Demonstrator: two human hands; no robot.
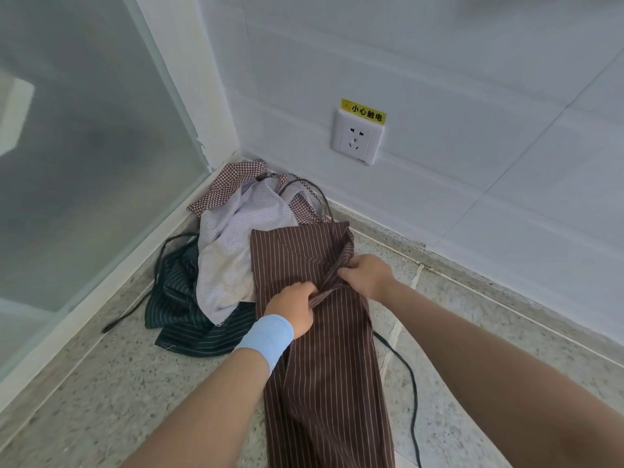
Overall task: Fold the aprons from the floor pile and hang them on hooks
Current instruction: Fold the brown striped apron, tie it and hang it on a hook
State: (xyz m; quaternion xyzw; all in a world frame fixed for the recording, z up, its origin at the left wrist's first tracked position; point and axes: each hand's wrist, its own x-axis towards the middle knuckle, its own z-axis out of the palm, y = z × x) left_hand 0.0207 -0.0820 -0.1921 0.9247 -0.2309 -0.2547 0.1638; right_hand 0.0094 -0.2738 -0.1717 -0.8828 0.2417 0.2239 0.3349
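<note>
A brown apron with thin white stripes [324,383] lies stretched along the speckled floor from the corner toward me. My left hand [294,307], with a light blue wristband, grips a bunched fold near its middle. My right hand [366,273] pinches the same fold just to the right, near the apron's upper edge. Behind them sits the floor pile: a pale lilac checked apron [233,255], a dark green striped apron [182,309] and a red-and-white checked apron [233,180]. No hooks are in view.
The pile fills a corner between a frosted glass panel [84,163] on the left and a white tiled wall [472,130]. A wall socket [357,136] with a yellow warning label sits low on the wall. A dark apron string [410,383] trails across the floor at right.
</note>
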